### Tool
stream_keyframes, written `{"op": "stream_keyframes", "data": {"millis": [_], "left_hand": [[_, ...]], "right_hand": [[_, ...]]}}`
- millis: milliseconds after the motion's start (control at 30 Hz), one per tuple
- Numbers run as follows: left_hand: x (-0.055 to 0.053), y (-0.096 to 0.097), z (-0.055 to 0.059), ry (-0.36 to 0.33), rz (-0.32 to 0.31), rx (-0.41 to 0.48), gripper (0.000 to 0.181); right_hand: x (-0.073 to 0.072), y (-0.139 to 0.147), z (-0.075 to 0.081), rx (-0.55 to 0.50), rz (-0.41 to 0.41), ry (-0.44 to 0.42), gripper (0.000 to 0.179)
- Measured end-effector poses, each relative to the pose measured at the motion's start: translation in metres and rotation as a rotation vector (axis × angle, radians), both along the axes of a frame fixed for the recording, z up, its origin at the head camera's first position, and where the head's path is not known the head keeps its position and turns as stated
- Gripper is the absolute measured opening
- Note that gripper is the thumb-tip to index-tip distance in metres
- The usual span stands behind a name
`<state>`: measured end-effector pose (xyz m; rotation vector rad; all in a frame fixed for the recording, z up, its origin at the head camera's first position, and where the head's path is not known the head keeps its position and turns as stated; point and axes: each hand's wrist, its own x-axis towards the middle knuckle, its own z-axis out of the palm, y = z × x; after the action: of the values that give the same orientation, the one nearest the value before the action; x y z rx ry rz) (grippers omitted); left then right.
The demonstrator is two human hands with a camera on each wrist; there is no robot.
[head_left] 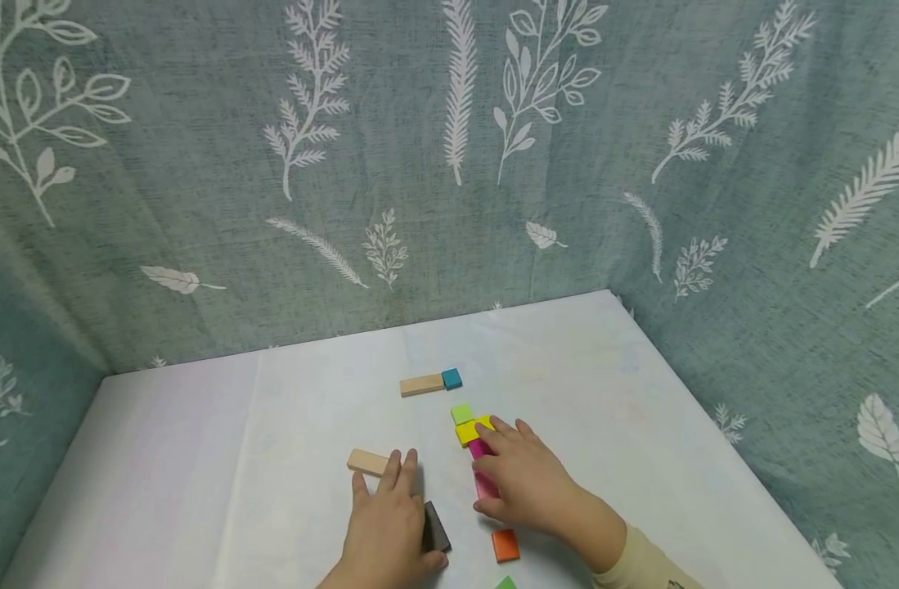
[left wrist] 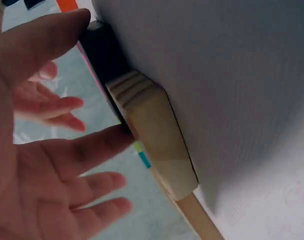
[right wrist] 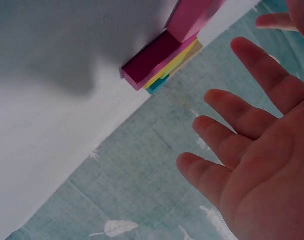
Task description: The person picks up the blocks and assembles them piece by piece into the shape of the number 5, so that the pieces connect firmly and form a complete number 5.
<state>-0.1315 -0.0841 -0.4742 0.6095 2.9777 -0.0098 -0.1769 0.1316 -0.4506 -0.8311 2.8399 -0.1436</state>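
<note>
In the head view my left hand (head_left: 386,523) is low at centre, beside a dark rectangular block (head_left: 434,528). Its thumb and index finger pinch that block (left wrist: 105,52) end to end in the left wrist view. Past it lies a plain wooden block (head_left: 368,462), partly covered by the left fingers. My right hand (head_left: 526,474) is spread over a row of blocks, its fingers extended and apart from them in the right wrist view. Under it are a pink block (head_left: 486,486), a darker magenta block (right wrist: 154,60) and yellow blocks (head_left: 467,432).
A light green block (head_left: 461,415) touches the yellow ones. Farther back, a wooden block (head_left: 422,385) meets a teal cube (head_left: 452,379). Nearer lie an orange block (head_left: 505,546) and a green block (head_left: 506,583). Leaf-patterned curtains (head_left: 420,245) surround the white table (head_left: 302,401).
</note>
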Motion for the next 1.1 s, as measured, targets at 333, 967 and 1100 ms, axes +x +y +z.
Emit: {"op": "stream_keyframes", "data": {"millis": [333, 967, 1100], "left_hand": [[-0.033, -0.023, 0.023, 0.146, 0.093, 0.246, 0.066], [-0.151, -0.070, 0.005, 0.042, 0.158, 0.182, 0.066], [-0.157, -0.072, 0.005, -0.002, 0.174, 0.180, 0.068]], "right_hand": [[-0.001, 0.006, -0.001, -0.021, -0.036, -0.022, 0.051], [-0.005, 0.003, -0.006, -0.028, -0.035, -0.008, 0.053], [-0.009, 0.002, -0.003, -0.031, -0.032, 0.016, 0.056]]}}
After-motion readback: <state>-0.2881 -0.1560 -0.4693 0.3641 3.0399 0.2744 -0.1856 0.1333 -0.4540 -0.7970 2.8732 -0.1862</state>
